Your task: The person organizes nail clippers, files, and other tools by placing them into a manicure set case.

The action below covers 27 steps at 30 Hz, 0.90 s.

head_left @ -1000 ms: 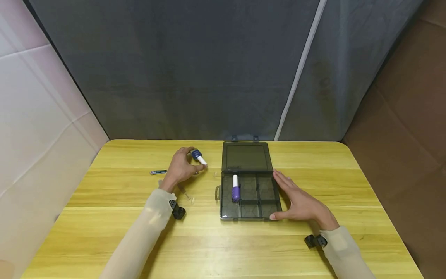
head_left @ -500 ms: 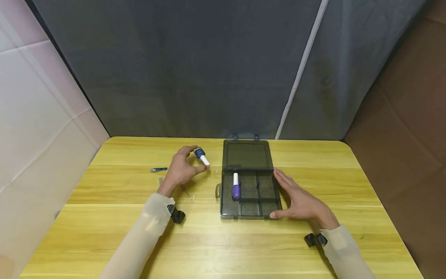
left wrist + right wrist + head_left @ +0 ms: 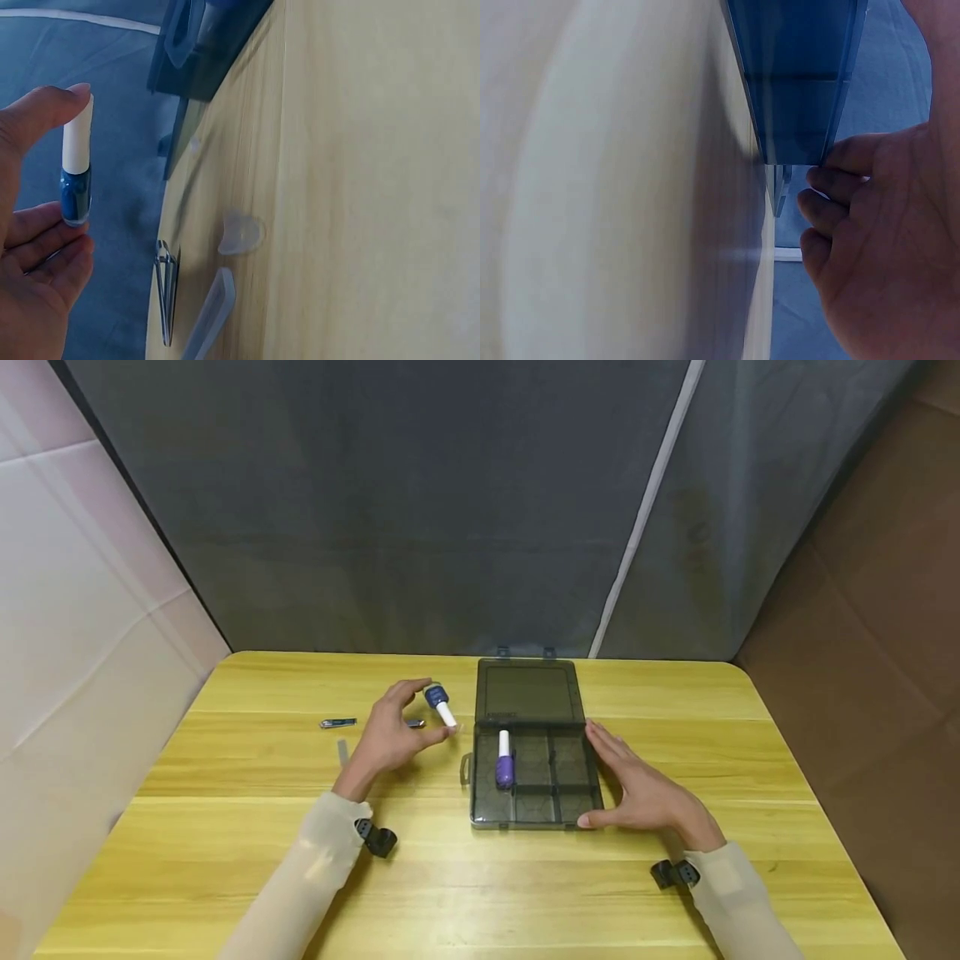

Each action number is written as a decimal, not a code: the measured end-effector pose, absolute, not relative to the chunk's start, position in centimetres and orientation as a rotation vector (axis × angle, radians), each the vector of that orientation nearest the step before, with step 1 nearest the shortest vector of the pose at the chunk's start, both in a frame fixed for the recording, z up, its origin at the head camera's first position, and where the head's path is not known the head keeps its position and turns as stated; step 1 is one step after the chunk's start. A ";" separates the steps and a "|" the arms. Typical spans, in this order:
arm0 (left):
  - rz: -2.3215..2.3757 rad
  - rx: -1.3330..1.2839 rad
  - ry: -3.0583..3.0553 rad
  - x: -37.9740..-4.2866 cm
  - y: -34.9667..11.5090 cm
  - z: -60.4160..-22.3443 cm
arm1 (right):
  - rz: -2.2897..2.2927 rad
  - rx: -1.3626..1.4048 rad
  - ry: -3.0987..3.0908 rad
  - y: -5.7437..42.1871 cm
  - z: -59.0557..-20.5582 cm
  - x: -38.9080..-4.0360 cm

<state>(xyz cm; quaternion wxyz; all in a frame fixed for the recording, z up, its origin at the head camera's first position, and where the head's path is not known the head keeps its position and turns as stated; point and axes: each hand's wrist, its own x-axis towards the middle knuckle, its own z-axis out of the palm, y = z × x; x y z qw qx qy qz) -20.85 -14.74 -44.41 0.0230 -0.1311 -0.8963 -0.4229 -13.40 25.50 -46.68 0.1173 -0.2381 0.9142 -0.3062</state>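
Between thumb and fingertips, my left hand (image 3: pixel 388 737) pinches a small nail polish bottle (image 3: pixel 437 697) with dark blue body and white cap. In the left wrist view the thumb presses the cap end of the bottle (image 3: pixel 76 196), and the fingers are at its base, above the tabletop. A dark translucent divided box (image 3: pixel 534 810) lies with its lid folded back. Inside its left compartment rests a purple nail polish bottle (image 3: pixel 505 770) with a white cap. My right hand (image 3: pixel 643 799) rests along the box's right side, thumb at the near corner, fingers at the far one.
One nail clipper (image 3: pixel 338 723) lies left of my left hand, and another metal clipper (image 3: pixel 415 723) shows behind it. A grey strip (image 3: pixel 342 752) is beside the wrist. Clear plastic pieces (image 3: pixel 240 234) lie on the wooden table (image 3: pixel 465 893). A dark curtain (image 3: pixel 375 527) hangs behind.
My left hand has moved slightly right toward the box with the blue bottle, uncovering a second clipper behind the hand. The right hand stays on the box.
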 end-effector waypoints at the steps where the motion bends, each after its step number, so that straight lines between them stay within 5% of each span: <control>1: -1.312 -0.411 -2.774 -20.7 -14.6 -44.4 | -0.900 -0.697 2.675 25.5 -46.7 -13.4; 27: -1.321 -0.701 -2.719 -17.6 -11.5 -44.0 | -0.891 -0.696 2.677 25.8 -46.5 -13.3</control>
